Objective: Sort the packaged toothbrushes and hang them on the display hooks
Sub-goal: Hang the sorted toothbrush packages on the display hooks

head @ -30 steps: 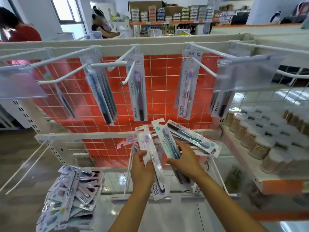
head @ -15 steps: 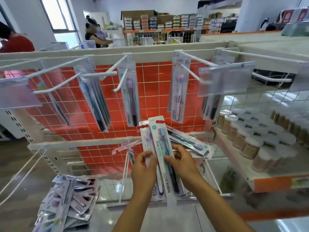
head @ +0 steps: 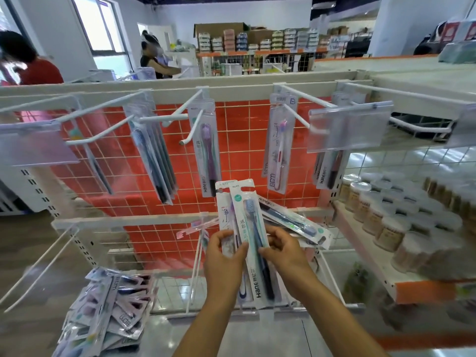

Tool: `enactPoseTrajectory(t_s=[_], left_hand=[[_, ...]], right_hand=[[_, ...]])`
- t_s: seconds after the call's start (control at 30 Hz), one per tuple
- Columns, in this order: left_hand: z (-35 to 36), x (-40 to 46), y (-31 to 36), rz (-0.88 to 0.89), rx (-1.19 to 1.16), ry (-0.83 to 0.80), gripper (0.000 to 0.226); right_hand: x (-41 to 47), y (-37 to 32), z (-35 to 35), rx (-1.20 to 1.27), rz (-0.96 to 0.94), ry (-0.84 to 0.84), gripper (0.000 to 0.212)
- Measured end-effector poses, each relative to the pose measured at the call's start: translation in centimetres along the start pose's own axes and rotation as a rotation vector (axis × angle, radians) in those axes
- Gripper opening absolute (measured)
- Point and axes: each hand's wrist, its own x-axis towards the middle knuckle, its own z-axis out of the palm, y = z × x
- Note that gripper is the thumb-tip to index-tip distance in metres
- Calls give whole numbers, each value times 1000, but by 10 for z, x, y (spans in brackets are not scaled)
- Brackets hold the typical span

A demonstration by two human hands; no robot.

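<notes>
Room: shop floor with white walls, a window at the far left, stacked goods on orange-edged shelving at the back, and people standing behind the display rack (head: 180, 83).
Surface: white wire grid panel (head: 244, 140) backed in orange-red, crossed by two white rails, with white display hooks (head: 164, 118) jutting forward.
Upper hooks, counted left to right: one packet half hidden behind a clear label holder (head: 36, 145); a bunch of dark-brush packets (head: 154, 155), number too blurred to count; one purple toothbrush packet (head: 207, 150); one pink toothbrush packet (head: 279, 145); at least two packets behind a second label holder (head: 350, 127).
Bare hook: one white hook (head: 192, 130) sits in front of the purple packet.
Left hand (head: 224, 261): fingers curled round a white packet (head: 225, 215), thumb pressed on its front.
Right hand (head: 286, 253): fingertips pinch the edge of a blue toothbrush packet (head: 251, 228), held upright just below the purple packet.
Further held packets: at least one more, a dark-brush packet (head: 296, 220), fans out to the right behind the right hand.
Loose stock: heap of packaged toothbrushes (head: 108, 313) at lower left, too jumbled to count.
Right shelf: rows of lidded clear jars (head: 386, 217), many, on a white shelf with an orange edge (head: 422, 289).
</notes>
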Motion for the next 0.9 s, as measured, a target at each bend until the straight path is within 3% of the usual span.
enactPoseTrajectory(t_s=[0.37, 0.6, 0.9], left_hand=[[-51, 11, -4, 7, -50, 155, 18], [-105, 31, -5, -51, -56, 184, 14], [-147, 58, 6, 12, -83, 210, 7]], right_hand=[[4, -3, 59, 19, -8, -29, 13], [-5, -24, 120, 56, -111, -1, 11], [-25, -65, 180, 116, -339, -32, 15]])
